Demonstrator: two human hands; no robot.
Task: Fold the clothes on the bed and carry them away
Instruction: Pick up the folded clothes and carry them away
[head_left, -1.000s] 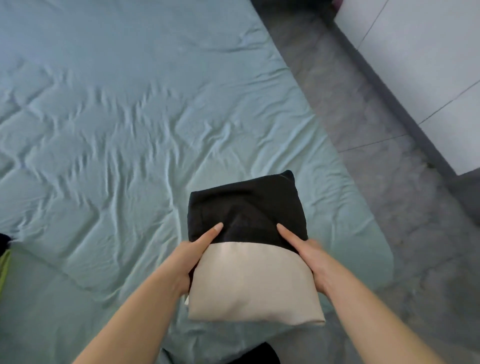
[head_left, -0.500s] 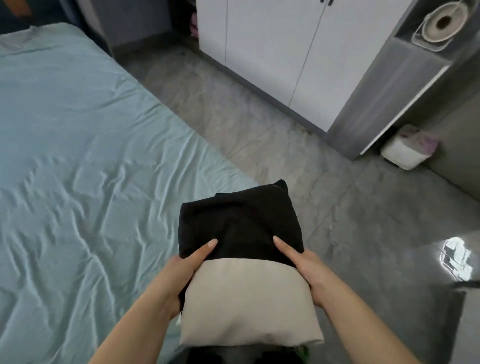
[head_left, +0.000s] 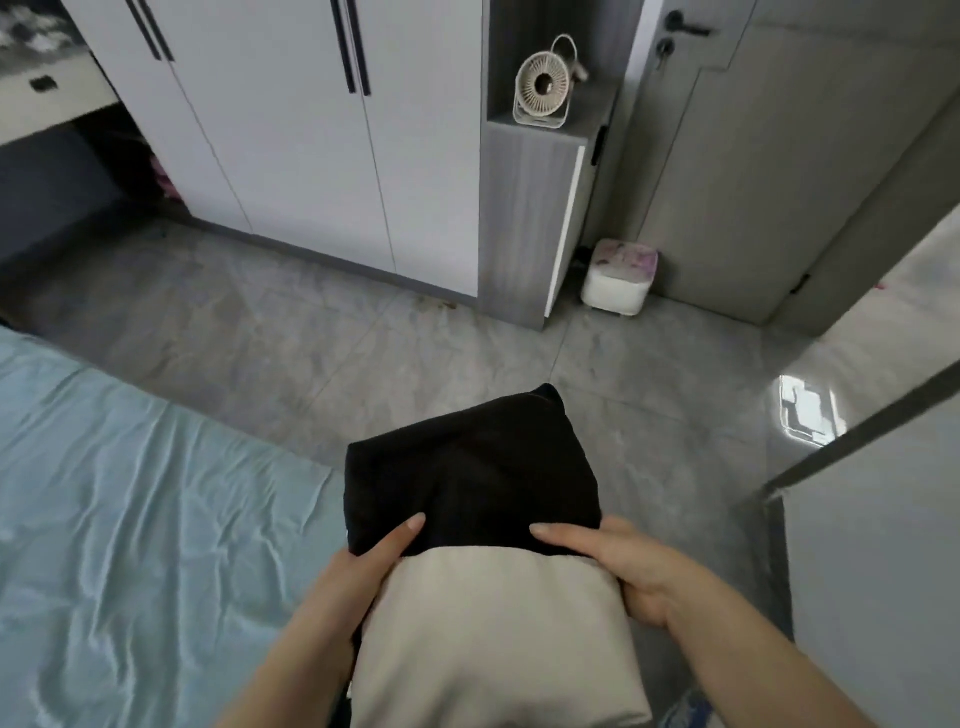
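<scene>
Folded clothes stack, black garment at the far end, beige garment at the near end, is held up beyond the bed's corner. Hands apart: left hand grips its 9 o'clock side, right hand its 3 o'clock side, thumbs on top. Bed at 9, wardrobe at 11, fan at 12, white stool at 1.

Wardrobe: upper left to centre, white doors, 4 dark vertical handles.
Fan: small, beige, on grey cabinet, upper centre.
Stool: white, patterned top, beside the cabinet.
Door: upper right, dark handle.
Floor: grey tiles.
</scene>
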